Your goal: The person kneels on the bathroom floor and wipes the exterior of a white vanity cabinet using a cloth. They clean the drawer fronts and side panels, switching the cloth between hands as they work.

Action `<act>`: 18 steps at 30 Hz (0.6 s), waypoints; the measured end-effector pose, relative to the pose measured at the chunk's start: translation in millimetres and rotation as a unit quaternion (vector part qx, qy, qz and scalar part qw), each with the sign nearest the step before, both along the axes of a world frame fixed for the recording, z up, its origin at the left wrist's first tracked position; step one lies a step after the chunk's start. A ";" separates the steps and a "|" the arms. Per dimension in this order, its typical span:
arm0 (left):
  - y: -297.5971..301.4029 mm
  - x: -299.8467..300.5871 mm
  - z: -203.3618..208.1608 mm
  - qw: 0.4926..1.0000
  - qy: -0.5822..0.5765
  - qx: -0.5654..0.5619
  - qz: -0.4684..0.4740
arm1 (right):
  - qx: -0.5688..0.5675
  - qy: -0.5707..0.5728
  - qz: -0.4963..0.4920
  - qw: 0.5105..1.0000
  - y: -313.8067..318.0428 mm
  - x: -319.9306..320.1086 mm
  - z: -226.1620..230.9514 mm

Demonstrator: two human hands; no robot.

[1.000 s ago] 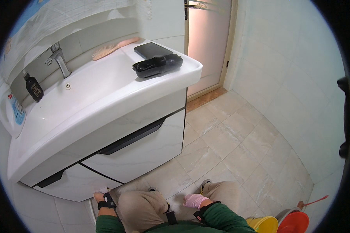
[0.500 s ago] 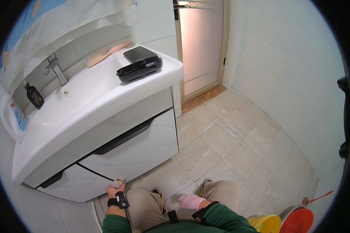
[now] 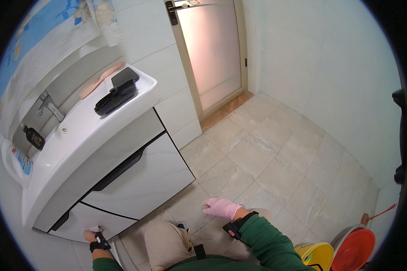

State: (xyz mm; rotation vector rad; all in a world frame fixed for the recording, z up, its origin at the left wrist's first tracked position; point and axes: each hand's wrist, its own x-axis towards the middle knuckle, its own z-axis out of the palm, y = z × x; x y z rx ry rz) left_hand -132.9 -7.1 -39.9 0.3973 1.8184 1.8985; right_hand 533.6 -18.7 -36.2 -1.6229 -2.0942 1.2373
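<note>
My bare left hand (image 3: 91, 236) is low at the left, against the front of the white marbled vanity cabinet (image 3: 135, 185). Its fingers are closed on a crumpled whitish cloth (image 3: 96, 229), pressed to the lower left door; much of the cloth is hidden by the hand. My right hand (image 3: 221, 208), in a pink glove, hovers over the floor tiles in front of my knees. Its fingers are curled together, and nothing shows in them. Above the doors, the white washbasin (image 3: 83, 135) carries a chrome faucet (image 3: 52, 108).
On the basin rim lie a black case (image 3: 116, 98), a dark flat box (image 3: 125, 77) and a pinkish hairbrush (image 3: 99, 81). A dark bottle (image 3: 34, 137) and a white jug (image 3: 16, 163) stand at its left. A yellow bucket (image 3: 315, 254) and red basin (image 3: 355, 250) are at lower right; a frosted door (image 3: 212, 54) is behind.
My left hand with the cloth has moved left along the cabinet front. The gloved right hand has risen slightly. The view has shifted, so the vanity now appears further left.
</note>
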 end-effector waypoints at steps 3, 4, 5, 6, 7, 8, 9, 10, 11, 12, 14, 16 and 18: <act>2.6 -18.9 12.7 0.996 0.064 0.007 0.061 | -0.016 -0.013 0.041 0.999 7.8 -4.9 -5.7; 4.3 -18.1 12.6 0.993 0.096 -0.010 0.072 | -0.027 -0.012 0.054 0.998 8.1 -8.0 -8.6; 6.7 -12.3 9.3 0.988 0.133 -0.041 0.074 | -0.042 -0.010 0.070 0.997 7.6 -10.6 -11.7; 9.1 -2.3 4.3 0.976 0.183 -0.091 0.068 | -0.036 -0.028 0.088 0.995 6.7 -11.9 -14.9; 14.0 12.0 -2.8 0.946 0.265 -0.181 0.048 | -0.034 -0.043 0.109 0.993 4.6 -12.9 -18.3; 16.9 29.7 -9.9 0.865 0.388 -0.318 0.021 | -0.031 -0.058 0.130 0.989 2.8 -13.1 -21.2; 21.4 51.6 -19.1 0.749 0.495 -0.441 -0.020 | -0.019 -0.053 0.122 0.991 0.9 -12.3 -24.0; 26.3 76.3 -29.4 0.644 0.565 -0.512 -0.063 | -0.006 -0.047 0.114 0.992 -1.3 -11.2 -26.3; 30.3 101.4 -38.9 0.588 0.590 -0.542 -0.106 | 0.000 -0.041 0.101 0.994 -2.4 -9.8 -28.0; 36.1 125.3 -47.6 0.618 0.571 -0.522 -0.140 | 0.006 -0.044 0.099 0.994 -2.9 -8.5 -29.0; 42.7 167.0 -65.4 0.815 0.357 -0.412 -0.197 | 0.000 -0.048 0.082 0.995 -4.0 -6.3 -28.9; 47.4 178.2 -71.3 0.770 0.405 -0.438 -0.228 | 0.003 -0.060 0.084 0.995 -5.1 -5.2 -26.1; 49.3 163.0 -72.3 0.656 0.535 -0.478 -0.234 | -0.003 -0.072 0.083 0.994 -6.8 -3.7 -21.3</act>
